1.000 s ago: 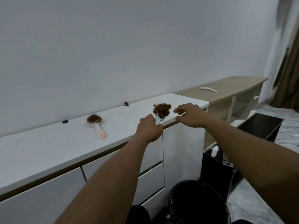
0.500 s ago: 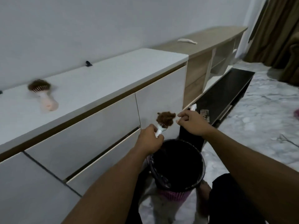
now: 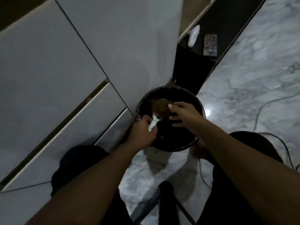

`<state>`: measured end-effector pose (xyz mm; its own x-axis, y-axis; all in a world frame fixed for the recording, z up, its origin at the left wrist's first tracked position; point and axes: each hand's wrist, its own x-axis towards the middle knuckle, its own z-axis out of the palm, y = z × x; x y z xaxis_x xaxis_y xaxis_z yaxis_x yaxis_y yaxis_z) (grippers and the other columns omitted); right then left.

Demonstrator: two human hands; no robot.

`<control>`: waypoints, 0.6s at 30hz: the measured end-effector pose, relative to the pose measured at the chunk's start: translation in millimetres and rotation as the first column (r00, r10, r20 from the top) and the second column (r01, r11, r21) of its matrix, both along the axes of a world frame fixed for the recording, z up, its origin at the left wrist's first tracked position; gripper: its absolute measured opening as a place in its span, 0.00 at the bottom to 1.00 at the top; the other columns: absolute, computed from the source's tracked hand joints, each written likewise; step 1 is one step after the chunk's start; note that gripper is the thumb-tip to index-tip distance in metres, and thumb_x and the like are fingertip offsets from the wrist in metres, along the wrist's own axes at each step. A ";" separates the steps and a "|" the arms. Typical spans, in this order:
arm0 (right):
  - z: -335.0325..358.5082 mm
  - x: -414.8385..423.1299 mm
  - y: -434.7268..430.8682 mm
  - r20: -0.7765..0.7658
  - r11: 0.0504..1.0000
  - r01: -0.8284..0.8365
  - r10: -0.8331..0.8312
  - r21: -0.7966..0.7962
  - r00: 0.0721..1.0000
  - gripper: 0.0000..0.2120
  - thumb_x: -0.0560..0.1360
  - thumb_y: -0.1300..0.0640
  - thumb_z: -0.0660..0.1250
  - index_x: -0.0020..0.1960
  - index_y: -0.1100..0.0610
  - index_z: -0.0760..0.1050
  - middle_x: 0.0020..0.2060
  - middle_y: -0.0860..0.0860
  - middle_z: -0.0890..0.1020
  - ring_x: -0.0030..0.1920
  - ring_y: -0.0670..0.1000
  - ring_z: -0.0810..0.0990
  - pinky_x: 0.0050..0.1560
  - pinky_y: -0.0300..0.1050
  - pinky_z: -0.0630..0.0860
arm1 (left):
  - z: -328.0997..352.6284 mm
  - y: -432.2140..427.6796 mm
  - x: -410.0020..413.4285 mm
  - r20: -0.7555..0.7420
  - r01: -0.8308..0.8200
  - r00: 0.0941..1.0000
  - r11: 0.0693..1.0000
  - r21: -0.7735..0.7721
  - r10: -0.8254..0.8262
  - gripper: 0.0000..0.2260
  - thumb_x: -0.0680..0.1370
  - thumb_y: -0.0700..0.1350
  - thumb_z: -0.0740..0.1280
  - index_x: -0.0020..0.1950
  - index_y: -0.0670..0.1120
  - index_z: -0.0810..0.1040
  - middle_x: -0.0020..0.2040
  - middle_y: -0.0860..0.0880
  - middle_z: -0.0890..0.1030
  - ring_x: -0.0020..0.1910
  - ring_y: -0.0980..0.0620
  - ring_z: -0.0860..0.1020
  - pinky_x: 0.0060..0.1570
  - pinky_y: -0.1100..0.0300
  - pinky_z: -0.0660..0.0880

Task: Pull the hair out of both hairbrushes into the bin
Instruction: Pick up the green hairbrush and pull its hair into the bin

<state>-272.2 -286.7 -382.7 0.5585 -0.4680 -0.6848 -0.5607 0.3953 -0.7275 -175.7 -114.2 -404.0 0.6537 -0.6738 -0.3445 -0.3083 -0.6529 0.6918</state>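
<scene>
A round black bin [image 3: 200, 109] stands on the floor against the white cabinet. My left hand [image 3: 143, 132] grips the white handle of a small hairbrush [image 3: 154, 120] and holds it over the bin's opening. A thick clump of brown hair [image 3: 159, 107] covers the brush's bristles. My right hand [image 3: 183, 113] reaches in from the right, its fingertips touching the right edge of the hair clump; whether they pinch the hair is unclear. The second hairbrush is out of view.
White cabinet drawers [image 3: 65, 78] fill the left. A black low shelf [image 3: 194, 70] at the upper right carries a white device [image 3: 194, 35] and a small flat item [image 3: 210, 44]. Cables [image 3: 263, 109] trail over the marble floor at right. My knees flank the bin.
The view has tipped down from the cabinet top to the bin. Both hands lowered the hairy brush from counter height to just over the bin's opening, the right hand closing in on the hair.
</scene>
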 end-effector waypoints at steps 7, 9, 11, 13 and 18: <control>-66.7 4.9 -6.9 -0.029 0.985 0.144 -0.142 0.099 0.989 0.25 0.77 0.54 0.72 0.71 0.56 0.69 0.59 0.57 0.81 0.55 0.56 0.85 0.51 0.57 0.85 | -56.7 -5.1 5.8 -0.087 0.049 0.995 0.998 -0.037 -0.052 0.06 0.79 0.44 0.69 0.52 0.47 0.72 0.35 0.54 0.75 0.30 0.60 0.73 0.31 0.65 0.66; -79.7 7.4 -8.2 -0.041 0.981 0.169 -0.166 0.097 0.985 0.28 0.75 0.55 0.75 0.71 0.56 0.69 0.59 0.57 0.81 0.53 0.56 0.85 0.49 0.55 0.85 | -65.5 -6.2 5.5 -0.151 0.056 0.987 0.998 -0.039 -0.061 0.07 0.80 0.43 0.68 0.53 0.46 0.71 0.37 0.54 0.74 0.31 0.59 0.72 0.34 0.60 0.68; -89.2 13.4 -10.6 -0.039 0.980 0.183 -0.180 0.082 0.983 0.29 0.74 0.56 0.76 0.71 0.56 0.68 0.57 0.58 0.82 0.52 0.56 0.85 0.46 0.52 0.85 | -71.2 -11.1 5.6 -0.213 0.046 0.976 0.998 -0.046 -0.054 0.09 0.80 0.43 0.68 0.56 0.45 0.71 0.40 0.52 0.74 0.33 0.57 0.72 0.35 0.56 0.70; -97.5 19.9 -15.5 -0.036 0.981 0.188 -0.186 0.045 0.982 0.28 0.74 0.58 0.75 0.71 0.56 0.69 0.57 0.60 0.82 0.50 0.56 0.84 0.42 0.49 0.83 | -73.7 -18.4 8.2 -0.228 0.036 0.972 0.998 -0.057 -0.048 0.11 0.80 0.44 0.68 0.59 0.46 0.70 0.43 0.51 0.75 0.36 0.55 0.74 0.38 0.51 0.74; -110.8 30.6 -26.1 -0.048 0.977 0.212 -0.211 0.029 0.976 0.22 0.75 0.61 0.74 0.66 0.60 0.72 0.52 0.62 0.83 0.46 0.55 0.83 0.42 0.49 0.83 | -83.4 -33.0 18.1 -0.309 0.008 0.951 1.000 -0.013 -0.011 0.11 0.77 0.44 0.69 0.54 0.48 0.68 0.45 0.48 0.75 0.37 0.50 0.76 0.37 0.52 0.74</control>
